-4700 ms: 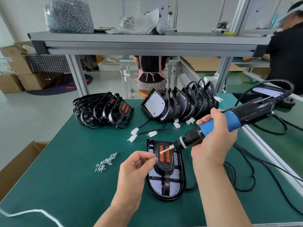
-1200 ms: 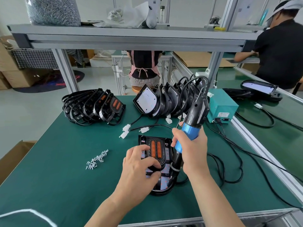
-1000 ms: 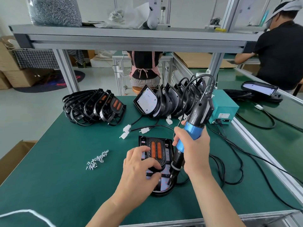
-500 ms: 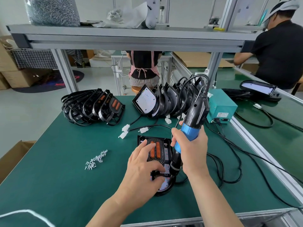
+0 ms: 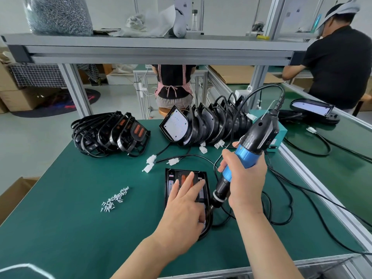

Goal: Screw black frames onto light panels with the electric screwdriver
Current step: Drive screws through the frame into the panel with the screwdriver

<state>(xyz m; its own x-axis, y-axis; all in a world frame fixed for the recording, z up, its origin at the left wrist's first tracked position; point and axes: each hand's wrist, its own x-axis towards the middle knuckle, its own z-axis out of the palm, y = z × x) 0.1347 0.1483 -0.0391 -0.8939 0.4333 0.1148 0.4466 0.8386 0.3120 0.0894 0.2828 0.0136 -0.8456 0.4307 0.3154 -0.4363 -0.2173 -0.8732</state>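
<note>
A light panel with a black frame [image 5: 171, 179] lies flat on the green table [image 5: 70, 228]. My left hand [image 5: 183, 212] presses down on it with straight fingers spread over the orange inserts. My right hand [image 5: 244, 178] grips the blue-and-black electric screwdriver [image 5: 251, 141], held nearly upright. Its tip touches the panel's right edge, just beside my left hand. A small pile of silver screws [image 5: 114, 199] lies to the left of the panel.
A stack of black frames [image 5: 108, 135] sits at the back left, a row of light panels [image 5: 201, 125] with white connectors at the back centre. Black cables [image 5: 281, 208] loop to the right. A teal power box [image 5: 278, 137] stands behind the screwdriver. People work at neighbouring benches.
My left hand has flattened and its fingers have slid forward over the frame. The screwdriver has stayed at the panel's right edge, tilting slightly.
</note>
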